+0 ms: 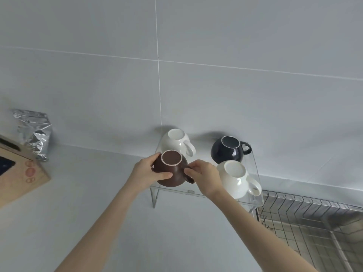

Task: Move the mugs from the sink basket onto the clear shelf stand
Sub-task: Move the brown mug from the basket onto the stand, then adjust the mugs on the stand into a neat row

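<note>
Both hands are on the brown mug (170, 172), upside down at the front left corner of the clear shelf stand (198, 193). Left hand (146, 173) wraps its side, thumb across the front; right hand (204, 178) pinches the handle. Two white mugs (234, 178) and a dark one (228, 152) sit upside down alongside, sink basket (314, 226) off right.
</note>
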Tool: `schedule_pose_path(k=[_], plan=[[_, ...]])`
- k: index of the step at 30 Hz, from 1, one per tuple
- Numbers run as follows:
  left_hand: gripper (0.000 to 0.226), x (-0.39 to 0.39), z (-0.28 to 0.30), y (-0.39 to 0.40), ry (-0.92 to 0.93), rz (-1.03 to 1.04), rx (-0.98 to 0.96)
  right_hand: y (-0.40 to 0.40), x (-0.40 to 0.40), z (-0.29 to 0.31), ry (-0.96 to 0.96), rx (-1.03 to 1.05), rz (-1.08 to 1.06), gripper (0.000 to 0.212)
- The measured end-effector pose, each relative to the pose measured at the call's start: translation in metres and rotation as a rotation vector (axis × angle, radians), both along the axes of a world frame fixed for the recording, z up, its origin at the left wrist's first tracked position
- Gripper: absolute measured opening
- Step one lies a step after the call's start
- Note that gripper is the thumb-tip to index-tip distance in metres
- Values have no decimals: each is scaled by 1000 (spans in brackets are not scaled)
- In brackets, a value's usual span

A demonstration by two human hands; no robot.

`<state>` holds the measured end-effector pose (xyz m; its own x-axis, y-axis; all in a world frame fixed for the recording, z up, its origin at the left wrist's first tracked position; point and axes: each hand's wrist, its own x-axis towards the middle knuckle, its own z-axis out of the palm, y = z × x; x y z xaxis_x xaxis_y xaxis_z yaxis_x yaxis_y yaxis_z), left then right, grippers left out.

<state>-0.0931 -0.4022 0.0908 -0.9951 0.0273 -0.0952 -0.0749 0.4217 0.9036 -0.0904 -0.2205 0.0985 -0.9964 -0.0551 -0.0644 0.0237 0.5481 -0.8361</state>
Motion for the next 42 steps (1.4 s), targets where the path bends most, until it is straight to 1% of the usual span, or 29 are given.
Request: schedule_pose_path(k=[2,3,6,8,10,12,14,15,16,17,20,21,23,25,28,32,34,38,39,40,42], plan=[[86,1,-1,1,5,1,13,0,-1,-2,1,3,-5,16],[89,3,-1,2,11,3,20,0,0,-3,3,4,-5,16],[86,7,1,5,11,-1,-8,-1,1,-2,18,7,-2,15],[90,8,1,6,-11,-1,-66,1,4,1,-3,5,40,17],[83,11,4,14,20,18,-181,9,8,5,7,-4,77,25],[73,19,14,32,160,49,-254,25,14,11,85,-18,63,32],[60,28,27,58,317,53,-218,46,22,17,162,-70,-16,34],[54,32,32,72,349,29,-188,57,27,19,197,-100,-77,33],[51,34,35,87,331,-12,-139,70,32,19,222,-122,-144,33],[50,36,36,100,268,-60,-70,81,37,18,230,-140,-197,33],[47,31,25,128,2,-203,173,107,55,8,198,-204,-325,33],[44,28,18,136,-61,-211,227,115,63,3,176,-238,-375,34],[37,21,8,146,-150,-141,306,124,76,-2,127,-298,-438,38],[44,16,2,151,-208,-72,360,128,87,-7,70,-375,-451,41],[47,16,0,155,-230,-48,406,127,96,-11,-10,-440,-370,47],[33,22,3,156,-233,-18,417,122,95,-19,-54,-478,-262,44],[32,25,2,156,-219,-7,455,125,90,-23,-78,-509,-259,53],[35,35,-4,156,-240,2,547,136,77,-24,-140,-579,-260,55],[41,38,-4,157,-248,9,566,138,75,-24,-154,-590,-262,56],[47,41,-2,157,-254,16,580,139,72,-25,-162,-585,-262,56],[52,44,0,158,-251,24,602,141,69,-26,-160,-540,-265,57]])
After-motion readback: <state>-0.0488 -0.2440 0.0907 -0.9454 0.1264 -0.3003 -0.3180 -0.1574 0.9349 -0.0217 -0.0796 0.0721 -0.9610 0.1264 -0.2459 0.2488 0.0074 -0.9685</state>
